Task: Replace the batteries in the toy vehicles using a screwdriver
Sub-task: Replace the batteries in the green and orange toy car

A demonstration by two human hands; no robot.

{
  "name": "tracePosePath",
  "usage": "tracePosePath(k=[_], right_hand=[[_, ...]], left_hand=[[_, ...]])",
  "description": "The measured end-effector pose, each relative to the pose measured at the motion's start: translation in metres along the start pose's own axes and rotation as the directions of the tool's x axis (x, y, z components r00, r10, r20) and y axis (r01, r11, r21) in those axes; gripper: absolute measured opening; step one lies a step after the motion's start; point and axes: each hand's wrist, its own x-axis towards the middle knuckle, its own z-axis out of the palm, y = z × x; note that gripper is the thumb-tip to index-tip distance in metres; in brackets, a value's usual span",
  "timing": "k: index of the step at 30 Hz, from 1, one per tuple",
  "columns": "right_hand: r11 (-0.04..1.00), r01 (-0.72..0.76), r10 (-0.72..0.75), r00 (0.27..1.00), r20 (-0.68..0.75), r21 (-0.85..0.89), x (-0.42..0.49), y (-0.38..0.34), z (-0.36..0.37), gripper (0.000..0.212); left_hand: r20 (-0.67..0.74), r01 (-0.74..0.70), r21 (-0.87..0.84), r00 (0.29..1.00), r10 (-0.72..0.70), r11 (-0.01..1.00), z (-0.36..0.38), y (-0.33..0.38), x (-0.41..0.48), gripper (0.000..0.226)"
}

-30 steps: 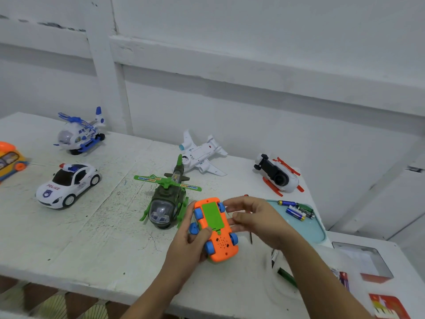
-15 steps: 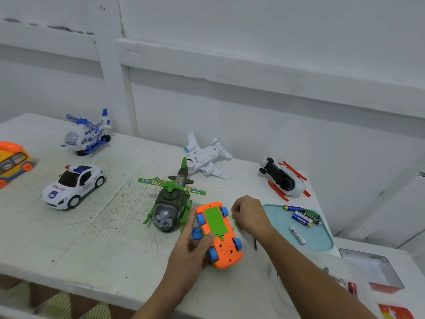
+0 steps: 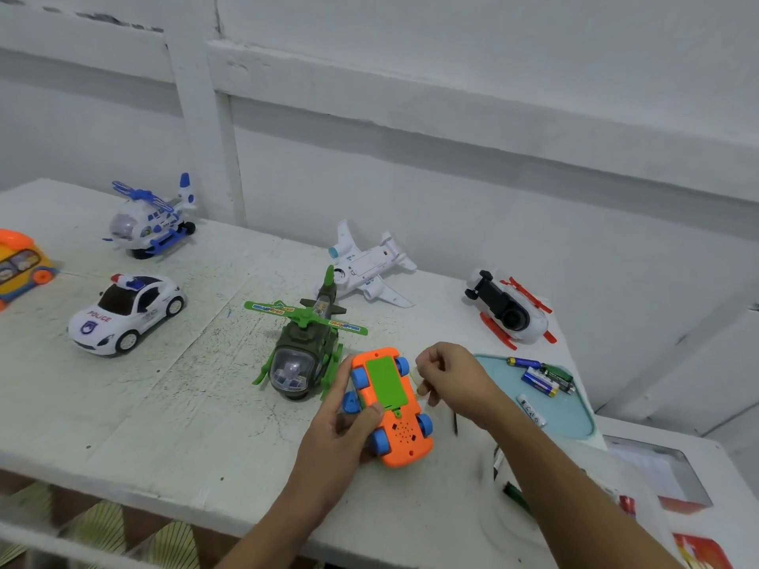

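Observation:
An orange toy car (image 3: 400, 435) with blue wheels lies belly up near the table's front edge, its green battery cover (image 3: 386, 381) facing me. My left hand (image 3: 341, 437) grips the car from the left, thumb at the cover's near end. Just right of the car, my right hand (image 3: 456, 379) has its fingers curled over a thin screwdriver (image 3: 455, 425); only its dark shaft shows below the hand. Several loose batteries (image 3: 542, 377) lie on a pale blue tray (image 3: 575, 416).
A green helicopter (image 3: 302, 351) stands right beside the car. Behind are a white plane (image 3: 365, 269) and an overturned white and red helicopter (image 3: 509, 310). To the left stand a police car (image 3: 127, 312), a white and blue helicopter (image 3: 152, 219) and an orange bus (image 3: 20, 264).
My right hand has left the car's green cover and moved right, curling over the screwdriver. The left hand keeps its hold on the car.

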Motion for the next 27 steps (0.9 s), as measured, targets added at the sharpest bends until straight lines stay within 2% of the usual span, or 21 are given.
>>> tracePosePath(k=[2, 4, 10, 15, 27], right_hand=[[0.987, 0.029, -0.033, 0.999, 0.018, 0.161, -0.015, -0.007, -0.004, 0.013], [0.969, 0.063, -0.074, 0.997, 0.037, 0.238, -0.029, -0.01, -0.005, 0.011], [0.97, 0.203, -0.209, 0.977, 0.031, 0.134, -0.054, -0.007, 0.01, 0.01], [0.973, 0.226, -0.227, 0.974, 0.01, 0.056, -0.059, -0.004, 0.017, 0.02], [0.973, 0.231, -0.231, 0.973, 0.006, 0.028, -0.063, -0.005, 0.019, 0.022]], left_hand=[[-0.001, 0.001, -0.008, 1.0, -0.001, 1.0, 0.0, 0.0, 0.0, 0.065], [0.001, -0.009, -0.003, 1.0, 0.009, 1.0, 0.0, 0.0, 0.0, 0.064], [-0.001, -0.036, 0.029, 0.999, 0.036, 0.999, 0.0, 0.0, -0.001, 0.066], [-0.001, -0.04, 0.058, 0.999, 0.041, 0.997, 0.0, -0.001, -0.001, 0.067], [0.025, -0.013, 0.042, 1.0, 0.012, 0.999, 0.0, -0.001, -0.001, 0.07]])
